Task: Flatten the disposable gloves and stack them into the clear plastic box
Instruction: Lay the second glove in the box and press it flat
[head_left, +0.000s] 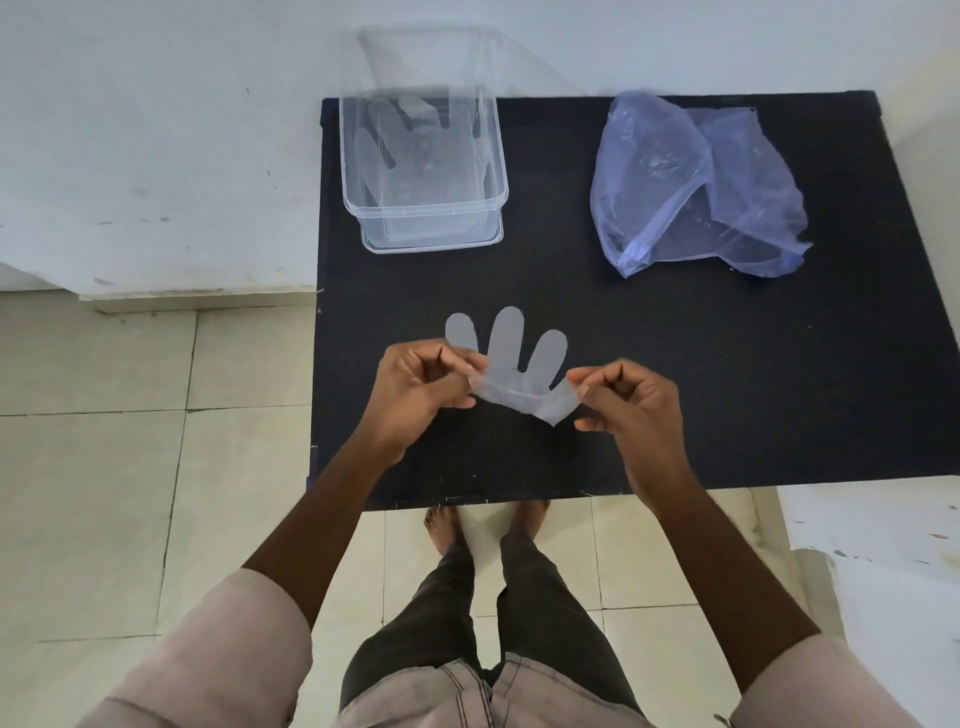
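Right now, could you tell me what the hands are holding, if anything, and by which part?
Both hold one disposable glove above the black table: the left hand pinches its left edge, the right hand its right edge near the cuff.

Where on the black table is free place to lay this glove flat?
Bare table runs from the blue plastic bag to the near edge, also between the bag and the clear box. Crowded: where left hand and right hand hold the glove.
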